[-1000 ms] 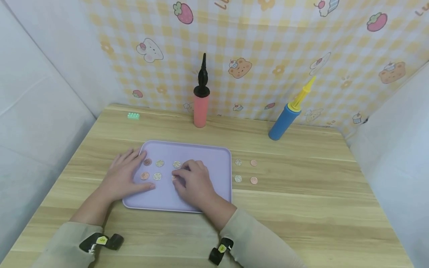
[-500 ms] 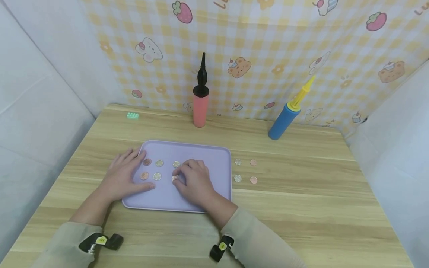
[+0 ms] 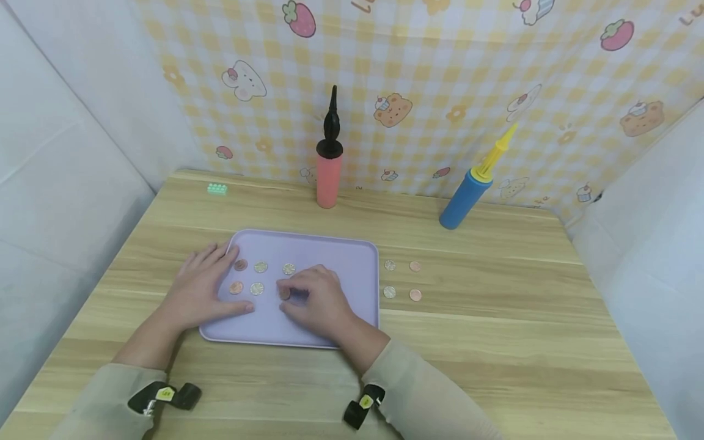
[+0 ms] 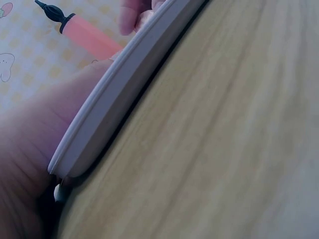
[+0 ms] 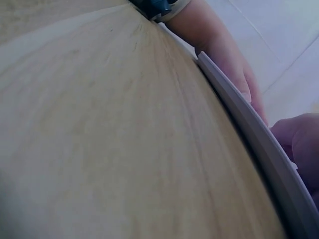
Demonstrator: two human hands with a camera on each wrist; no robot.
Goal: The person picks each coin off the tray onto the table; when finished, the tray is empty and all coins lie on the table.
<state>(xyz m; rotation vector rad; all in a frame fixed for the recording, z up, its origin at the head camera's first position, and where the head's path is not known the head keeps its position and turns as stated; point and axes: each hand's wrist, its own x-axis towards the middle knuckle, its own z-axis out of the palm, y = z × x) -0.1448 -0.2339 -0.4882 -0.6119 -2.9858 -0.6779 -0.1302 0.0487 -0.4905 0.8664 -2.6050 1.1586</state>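
On the rectangular lilac tray (image 3: pixel 354 263), left hand (image 3: pixel 200 294) spread at nine o'clock; round brown coin (image 3: pixel 284 294) pinched by right hand (image 3: pixel 320 299).

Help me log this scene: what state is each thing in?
Purple tray: flat on the table.
Left hand: thumb spread, across the tray's left edge.
Right hand: holding one coin.
That coin: partly hidden, tilt unclear.
Five other tray coins: lying flat.
Four table coins: lying flat.
Pink pump: upright, nozzle up.
Blue pump: nozzle up.
Green brick: studs up.
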